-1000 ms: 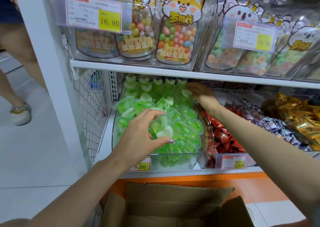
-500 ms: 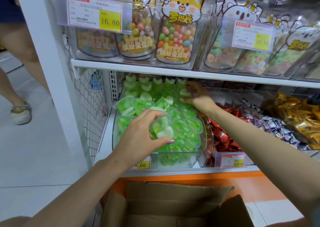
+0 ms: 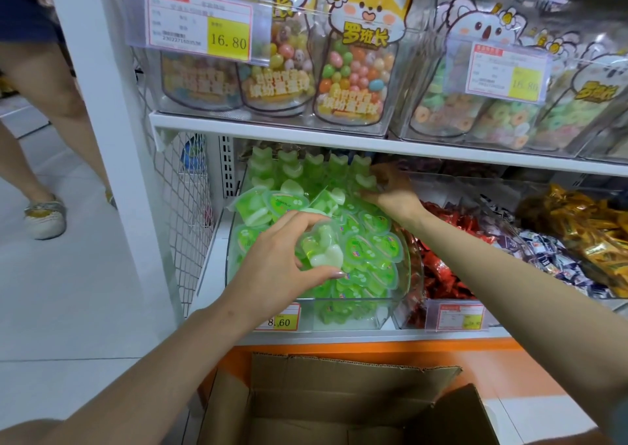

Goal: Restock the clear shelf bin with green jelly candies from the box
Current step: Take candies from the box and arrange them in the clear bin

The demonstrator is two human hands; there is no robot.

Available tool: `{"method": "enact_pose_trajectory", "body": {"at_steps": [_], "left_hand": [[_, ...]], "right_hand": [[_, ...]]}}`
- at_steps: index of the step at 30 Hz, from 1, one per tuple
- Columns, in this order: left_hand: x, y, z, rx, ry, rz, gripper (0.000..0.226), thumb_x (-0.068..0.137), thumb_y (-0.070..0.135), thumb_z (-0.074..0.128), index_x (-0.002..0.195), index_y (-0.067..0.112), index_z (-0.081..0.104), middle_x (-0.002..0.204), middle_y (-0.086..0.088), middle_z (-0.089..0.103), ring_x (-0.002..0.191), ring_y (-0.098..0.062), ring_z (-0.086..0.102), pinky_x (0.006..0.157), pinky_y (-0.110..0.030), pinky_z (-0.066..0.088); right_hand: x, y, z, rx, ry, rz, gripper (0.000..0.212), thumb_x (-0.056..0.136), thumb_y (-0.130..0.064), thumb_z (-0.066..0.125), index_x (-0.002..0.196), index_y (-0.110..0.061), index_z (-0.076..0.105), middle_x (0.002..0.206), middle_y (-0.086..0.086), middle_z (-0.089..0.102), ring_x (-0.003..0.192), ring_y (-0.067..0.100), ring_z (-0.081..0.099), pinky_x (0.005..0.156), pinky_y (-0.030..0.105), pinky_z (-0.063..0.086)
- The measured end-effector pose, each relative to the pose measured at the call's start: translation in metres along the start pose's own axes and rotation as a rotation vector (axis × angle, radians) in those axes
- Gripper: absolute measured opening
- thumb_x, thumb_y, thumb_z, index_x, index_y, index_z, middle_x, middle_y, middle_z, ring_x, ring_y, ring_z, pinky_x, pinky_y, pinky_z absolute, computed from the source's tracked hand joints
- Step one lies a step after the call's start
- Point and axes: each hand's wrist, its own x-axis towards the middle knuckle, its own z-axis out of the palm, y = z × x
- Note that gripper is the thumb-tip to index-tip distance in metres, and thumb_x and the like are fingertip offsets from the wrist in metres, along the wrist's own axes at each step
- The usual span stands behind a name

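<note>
**Both hands in the jelly bin**

Your left hand [image 3: 282,261] curled thumb and fingers round one green jelly cup [image 3: 323,252] at the centre of the frame, just above the green jelly candies [image 3: 368,246] heaped in the clear shelf bin [image 3: 380,315]. Your right hand [image 3: 390,195] lay at the back of the heap, fingers bent on the cups. Whether it gripped one, I cannot tell. The box [image 3: 339,387] stood open at the bottom of the frame, below the shelf.

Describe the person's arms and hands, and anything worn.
Left forearm and right forearm are bare: no watch, bracelet or glove. The left hand shows a long, glossy thumbnail; no rings show on it or the right hand. A grey sliver at the lower right edge may be a sleeve.
</note>
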Motion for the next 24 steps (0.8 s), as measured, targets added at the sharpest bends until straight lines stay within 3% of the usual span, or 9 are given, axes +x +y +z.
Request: {"method": "enact_pose_trajectory", "body": {"at_steps": [3,9,18,21,24], "left_hand": [[0.0,0.0,-0.001,0.002,0.003,0.007,0.054,0.066,0.029,0.081,0.113,0.033,0.055,0.098,0.03,0.044,0.068,0.008,0.053,0.062,-0.004,0.04],[0.002,-0.003,-0.001,0.025,-0.007,0.02,0.056,0.067,0.028,0.081,0.118,0.027,0.057,0.099,0.031,0.044,0.077,0.019,0.048,0.063,-0.005,0.04],[0.007,-0.006,0.0,0.062,-0.004,0.055,0.055,0.066,0.033,0.08,0.115,0.03,0.057,0.099,0.032,0.045,0.084,0.015,0.049,0.064,-0.008,0.044],[0.008,-0.006,-0.001,0.061,-0.011,0.063,0.055,0.066,0.034,0.08,0.116,0.03,0.056,0.1,0.031,0.046,0.086,0.013,0.049,0.064,-0.009,0.044],[0.006,-0.006,-0.004,0.059,-0.011,0.054,0.056,0.066,0.033,0.08,0.117,0.031,0.056,0.101,0.029,0.047,0.085,0.015,0.049,0.064,-0.008,0.043]], "right_hand": [[0.001,0.002,-0.001,-0.059,-0.001,0.015,0.046,0.071,-0.032,0.08,0.11,-0.015,0.062,0.107,0.002,0.063,0.101,0.022,0.059,0.089,0.037,0.049],[0.009,0.004,-0.002,-0.025,0.028,0.073,0.044,0.072,-0.029,0.08,0.109,-0.016,0.063,0.107,0.004,0.065,0.101,0.025,0.061,0.091,0.043,0.049],[0.014,0.008,0.0,0.026,0.034,0.135,0.052,0.068,-0.03,0.082,0.112,-0.015,0.058,0.111,0.005,0.064,0.104,0.024,0.06,0.092,0.041,0.048],[0.008,0.004,-0.006,-0.034,0.109,0.021,0.05,0.068,-0.036,0.078,0.111,-0.017,0.06,0.11,0.005,0.065,0.105,0.026,0.06,0.092,0.044,0.049],[-0.011,-0.012,-0.016,0.119,0.037,-0.147,0.039,0.07,-0.016,0.067,0.108,-0.02,0.061,0.109,0.003,0.064,0.104,0.022,0.06,0.095,0.039,0.048]]}}
